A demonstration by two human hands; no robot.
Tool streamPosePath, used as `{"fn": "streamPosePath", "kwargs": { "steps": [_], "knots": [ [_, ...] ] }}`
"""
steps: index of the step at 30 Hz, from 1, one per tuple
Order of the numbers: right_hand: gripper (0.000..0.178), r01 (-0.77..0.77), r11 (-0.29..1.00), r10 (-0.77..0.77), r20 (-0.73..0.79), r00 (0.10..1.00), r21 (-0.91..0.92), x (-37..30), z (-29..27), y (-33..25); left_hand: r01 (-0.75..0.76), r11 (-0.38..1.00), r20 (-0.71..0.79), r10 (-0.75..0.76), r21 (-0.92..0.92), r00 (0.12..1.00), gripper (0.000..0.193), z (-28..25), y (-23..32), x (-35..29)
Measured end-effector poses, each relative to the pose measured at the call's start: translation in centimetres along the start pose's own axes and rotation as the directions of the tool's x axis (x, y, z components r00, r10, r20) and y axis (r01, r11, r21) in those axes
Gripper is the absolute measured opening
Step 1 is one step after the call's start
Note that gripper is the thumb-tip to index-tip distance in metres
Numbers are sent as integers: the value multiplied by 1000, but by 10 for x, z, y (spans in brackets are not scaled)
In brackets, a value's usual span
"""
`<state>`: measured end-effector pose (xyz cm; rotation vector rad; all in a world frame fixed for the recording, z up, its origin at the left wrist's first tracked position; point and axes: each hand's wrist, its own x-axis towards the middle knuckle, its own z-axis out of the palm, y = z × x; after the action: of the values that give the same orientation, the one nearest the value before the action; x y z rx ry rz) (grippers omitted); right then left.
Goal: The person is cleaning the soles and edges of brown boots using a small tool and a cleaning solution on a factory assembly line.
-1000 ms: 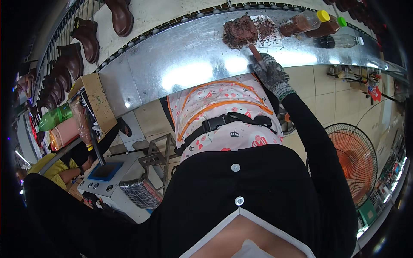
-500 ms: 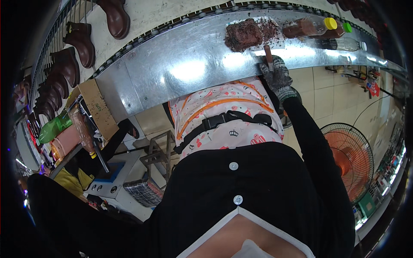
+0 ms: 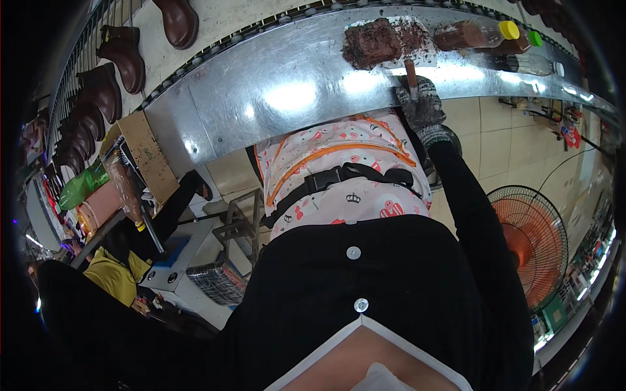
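My right hand (image 3: 422, 107), in a grey knitted glove, is at the bench's near edge with its fingers curled. A brown stick-like thing (image 3: 411, 73) juts from it toward the far side; its exact kind is unclear. Just beyond lies a crumbly, dark-brown stained wad (image 3: 373, 44) on a smeared white patch, apart from the hand. Right of it, bottles lie on their sides: a brown-stained one with a yellow cap (image 3: 463, 36), one with a green cap (image 3: 518, 44) and a clear one (image 3: 525, 63). My left sleeve runs to the dark lower-left rim; that hand is out of sight.
The shiny metal bench (image 3: 228, 98) curves before me, with a roller-edged line behind it. Brown boots (image 3: 124, 55) stand at the left, above an open carton (image 3: 147, 159) and a green bottle (image 3: 81, 187). A co-worker's yellow garment (image 3: 117, 277) shows below. An orange fan (image 3: 528, 244) stands right.
The view has shifted slightly. My right hand stays near the bench edge with the brown stick-like thing, tilted a little differently. At lower left, more of the co-worker's yellow garment shows.
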<state>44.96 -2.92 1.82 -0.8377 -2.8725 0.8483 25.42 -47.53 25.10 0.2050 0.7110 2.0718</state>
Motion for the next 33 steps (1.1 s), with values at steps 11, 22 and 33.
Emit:
{"fn": "streamPosePath", "kwargs": {
  "steps": [11, 22, 33],
  "knots": [
    [42, 8, 1000, -8, -1, 1000, -3, -2, 3, 8, -144, 990, -131, 141, -11, 981, 30, -6, -24, 23],
    [39, 11, 997, -8, 38, 999, -73, 4, -7, 0, -327, 945, -216, 316, -14, 924, 31, -48, -41, 34],
    [33, -17, 998, 13, -61, 998, -62, -2, 8, 9, 263, -109, -91, 758, 959, 646, 56, -153, -160, 228]
  ]
}}
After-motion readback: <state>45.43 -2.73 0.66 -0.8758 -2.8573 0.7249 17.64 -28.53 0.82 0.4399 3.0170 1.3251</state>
